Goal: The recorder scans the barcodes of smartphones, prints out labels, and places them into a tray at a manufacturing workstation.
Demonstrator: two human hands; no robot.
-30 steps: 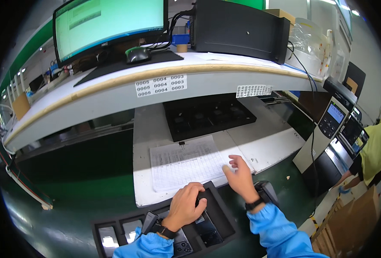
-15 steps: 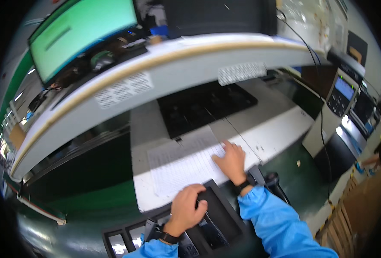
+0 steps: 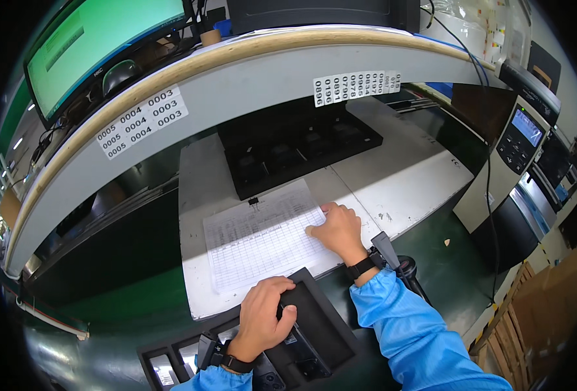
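Note:
My left hand [image 3: 262, 319] is closed over the far wall of a black foam tray [image 3: 333, 306], its thumb inside the tray. Dark smartphones [image 3: 305, 352] lie in the slots below that hand, and part of the tray is hidden by it. Flat on the white bench lies a stack of printed table sheets [image 3: 262, 244], with a small black binder clip [image 3: 254, 201] at its top edge. My right hand [image 3: 337, 231] rests at the right edge of these sheets, thumb and fingers apart. Both wrists wear black bands with a dark device.
Beyond the sheets, a second black tray [image 3: 301, 150] sits under a raised shelf [image 3: 256, 78]. A monitor [image 3: 99, 49] with a green screen stands upper left. At the right are a machine with a small display [image 3: 520, 140], a hanging cable and cardboard [image 3: 549, 300].
The view has shifted slightly and is sharper now. My right hand has come down against the sheets' right edge. My left hand stays at the foam tray.

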